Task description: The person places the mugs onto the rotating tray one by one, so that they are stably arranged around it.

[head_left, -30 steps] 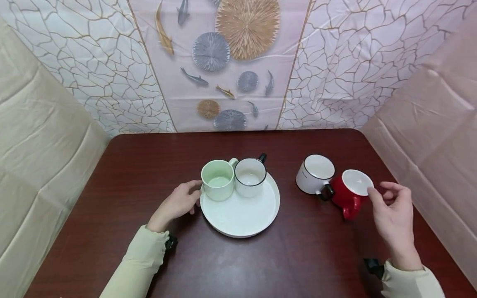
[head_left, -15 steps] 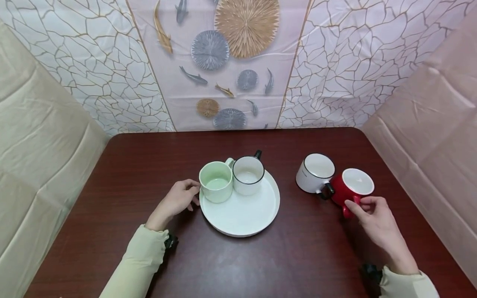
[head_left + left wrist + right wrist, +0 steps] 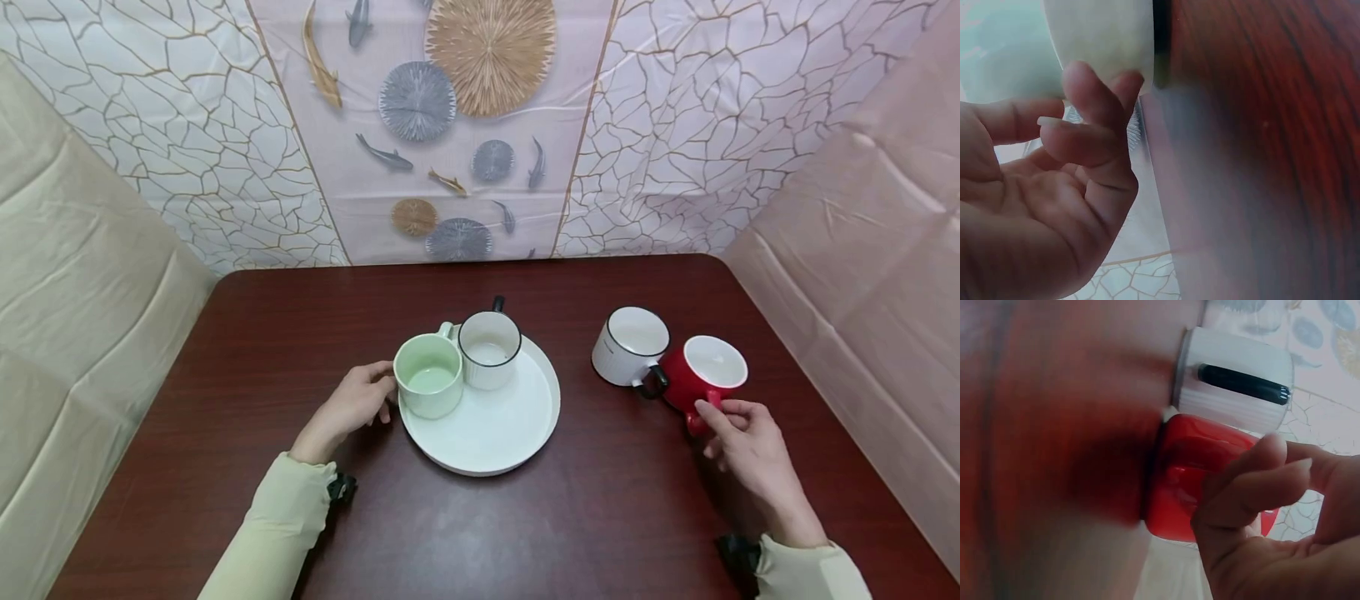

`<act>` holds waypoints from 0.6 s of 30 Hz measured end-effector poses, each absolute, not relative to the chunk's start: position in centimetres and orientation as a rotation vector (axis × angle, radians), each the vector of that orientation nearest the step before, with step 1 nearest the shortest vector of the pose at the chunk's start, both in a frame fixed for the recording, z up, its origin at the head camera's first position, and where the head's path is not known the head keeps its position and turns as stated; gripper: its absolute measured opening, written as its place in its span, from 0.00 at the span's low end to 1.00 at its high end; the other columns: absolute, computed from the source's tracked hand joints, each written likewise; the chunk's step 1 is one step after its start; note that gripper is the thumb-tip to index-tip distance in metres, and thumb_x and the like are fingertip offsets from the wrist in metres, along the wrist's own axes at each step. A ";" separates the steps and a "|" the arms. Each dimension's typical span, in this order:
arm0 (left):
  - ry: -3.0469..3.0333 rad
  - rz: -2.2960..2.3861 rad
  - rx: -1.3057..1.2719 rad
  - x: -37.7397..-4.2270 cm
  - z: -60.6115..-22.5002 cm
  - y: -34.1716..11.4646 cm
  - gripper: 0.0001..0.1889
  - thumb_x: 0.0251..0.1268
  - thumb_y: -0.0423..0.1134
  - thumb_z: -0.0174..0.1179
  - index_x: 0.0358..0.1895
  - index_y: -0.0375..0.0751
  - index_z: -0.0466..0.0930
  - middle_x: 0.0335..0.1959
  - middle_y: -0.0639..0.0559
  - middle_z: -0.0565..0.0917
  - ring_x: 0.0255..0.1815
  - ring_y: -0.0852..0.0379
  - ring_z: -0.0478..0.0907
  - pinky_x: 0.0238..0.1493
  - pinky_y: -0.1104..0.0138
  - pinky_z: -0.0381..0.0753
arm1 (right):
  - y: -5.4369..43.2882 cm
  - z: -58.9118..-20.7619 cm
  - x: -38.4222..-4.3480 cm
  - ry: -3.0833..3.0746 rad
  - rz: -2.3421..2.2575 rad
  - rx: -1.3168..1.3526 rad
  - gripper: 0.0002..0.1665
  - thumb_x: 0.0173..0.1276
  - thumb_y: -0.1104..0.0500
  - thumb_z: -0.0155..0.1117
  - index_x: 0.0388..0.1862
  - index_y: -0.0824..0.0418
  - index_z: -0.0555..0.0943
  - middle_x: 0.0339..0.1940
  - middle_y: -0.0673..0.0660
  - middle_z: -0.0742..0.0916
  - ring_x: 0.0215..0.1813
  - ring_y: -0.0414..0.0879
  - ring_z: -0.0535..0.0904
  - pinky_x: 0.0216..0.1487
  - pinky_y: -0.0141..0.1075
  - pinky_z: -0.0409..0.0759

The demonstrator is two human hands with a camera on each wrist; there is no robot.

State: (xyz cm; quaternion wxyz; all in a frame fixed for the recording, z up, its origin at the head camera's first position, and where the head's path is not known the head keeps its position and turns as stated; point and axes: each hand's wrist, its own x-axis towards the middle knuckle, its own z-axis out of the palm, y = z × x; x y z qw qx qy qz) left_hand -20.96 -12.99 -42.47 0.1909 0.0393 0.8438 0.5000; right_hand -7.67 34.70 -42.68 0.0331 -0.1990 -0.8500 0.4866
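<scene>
Head view puts the red mug (image 3: 681,379) ahead and slightly left of the right hand (image 3: 753,446), its handle (image 3: 696,423) turned back and pinched by the fingertips, while the left hand (image 3: 352,404) touches the white tray (image 3: 483,446) with relaxed fingers.

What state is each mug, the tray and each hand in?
Tray, flat on the table
Green mug, upright on the tray, empty
White mug on the tray, upright, empty
White mug on the table, upright, empty
Red mug, upright, empty
Left hand, touching the tray
Right hand, pinching the red mug's handle
</scene>
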 end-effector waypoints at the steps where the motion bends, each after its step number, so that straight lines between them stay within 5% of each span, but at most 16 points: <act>1: 2.368 1.405 0.115 -21.0 -42.5 -13.0 0.22 0.70 0.35 0.45 0.66 0.38 0.71 0.28 0.42 0.82 0.18 0.51 0.75 0.17 0.65 0.69 | 34.8 -42.8 -7.7 -2.609 1.534 -0.596 0.36 0.72 0.42 0.56 0.57 0.73 0.66 0.28 0.49 0.86 0.21 0.45 0.79 0.20 0.37 0.77; 7: 2.360 1.409 0.136 -20.9 -42.7 -13.1 0.20 0.71 0.35 0.44 0.61 0.38 0.75 0.25 0.44 0.82 0.19 0.50 0.76 0.17 0.64 0.69 | 34.9 -42.9 -7.5 -2.553 1.683 -0.550 0.30 0.76 0.42 0.48 0.48 0.71 0.72 0.32 0.47 0.86 0.27 0.43 0.81 0.23 0.37 0.79; 18: 2.406 1.397 0.071 -21.1 -42.3 -13.5 0.16 0.70 0.37 0.46 0.48 0.36 0.83 0.33 0.40 0.83 0.23 0.48 0.78 0.22 0.63 0.72 | 36.9 -43.4 -5.8 -2.405 1.712 -0.636 0.28 0.77 0.42 0.44 0.28 0.62 0.74 0.22 0.48 0.76 0.22 0.42 0.70 0.21 0.34 0.74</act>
